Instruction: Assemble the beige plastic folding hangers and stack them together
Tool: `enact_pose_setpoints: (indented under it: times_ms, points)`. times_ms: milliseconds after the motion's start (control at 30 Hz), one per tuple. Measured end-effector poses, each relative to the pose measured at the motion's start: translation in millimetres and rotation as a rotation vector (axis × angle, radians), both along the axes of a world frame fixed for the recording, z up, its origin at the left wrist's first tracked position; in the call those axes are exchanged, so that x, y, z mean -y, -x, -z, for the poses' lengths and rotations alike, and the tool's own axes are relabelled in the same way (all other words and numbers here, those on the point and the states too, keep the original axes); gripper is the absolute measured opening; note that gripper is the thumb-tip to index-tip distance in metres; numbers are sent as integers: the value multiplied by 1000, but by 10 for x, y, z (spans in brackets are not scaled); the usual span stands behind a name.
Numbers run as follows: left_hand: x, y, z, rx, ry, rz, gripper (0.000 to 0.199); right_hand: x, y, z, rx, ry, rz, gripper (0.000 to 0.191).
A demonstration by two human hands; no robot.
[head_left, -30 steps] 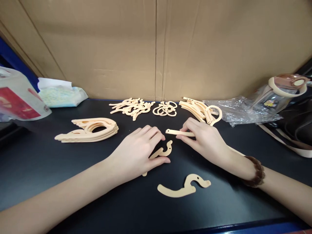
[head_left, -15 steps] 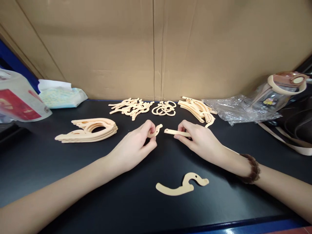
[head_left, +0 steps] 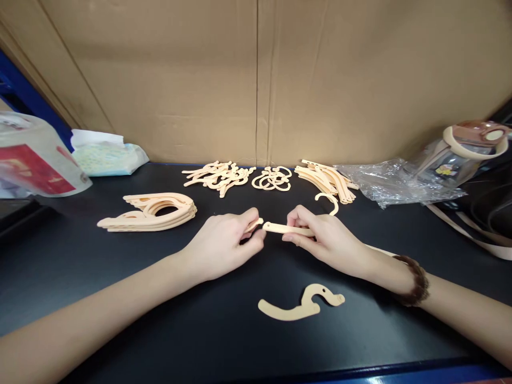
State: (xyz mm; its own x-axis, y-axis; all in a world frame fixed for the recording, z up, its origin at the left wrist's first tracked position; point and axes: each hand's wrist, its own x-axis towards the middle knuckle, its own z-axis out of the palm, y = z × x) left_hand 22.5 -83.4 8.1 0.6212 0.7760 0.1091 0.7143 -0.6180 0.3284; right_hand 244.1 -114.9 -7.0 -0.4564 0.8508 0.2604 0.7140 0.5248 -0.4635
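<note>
My left hand (head_left: 230,242) pinches a small curved beige hanger piece (head_left: 257,222), mostly covered by the fingers. Opposite it, my right hand (head_left: 326,237) grips a long beige hanger arm (head_left: 276,228), its holed end pointing left. That end lies very close to the small piece; whether they touch I cannot tell. Behind my right wrist, the arm's far end shows as a thin strip. On the black table in front of both hands lies an S-shaped hanger piece (head_left: 294,310), made of a curved arm and a smaller curved part.
Folded hangers (head_left: 160,213) are stacked at left. Along the back lie small connector pieces (head_left: 220,176), hooks (head_left: 272,178), hanger arms (head_left: 330,178) and a single hook (head_left: 330,201). A tissue pack (head_left: 110,154), a clear plastic bag (head_left: 390,181) and a bottle (head_left: 448,160) stand near the cardboard wall.
My two hands have come closer together, bringing the hanger arm's end up to the small curved piece. The small piece has turned and shows less. The view has shifted slightly.
</note>
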Motion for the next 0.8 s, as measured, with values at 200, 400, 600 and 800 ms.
enact_pose_setpoints:
  times_ms: [200,400,600,800]
  points:
    - [-1,13,22,-21,-25,99,38,29,-8,13,-13,-52,-32,16]
    - [-5,42,83,-134,-125,164,37,50,-13,-6,5,-75,-39,15]
    - [30,40,53,-245,-225,216,37,76,-6,-8,-2,-61,-48,15]
    - [50,22,7,-345,-255,254,30,73,-1,-1,7,-75,-67,16]
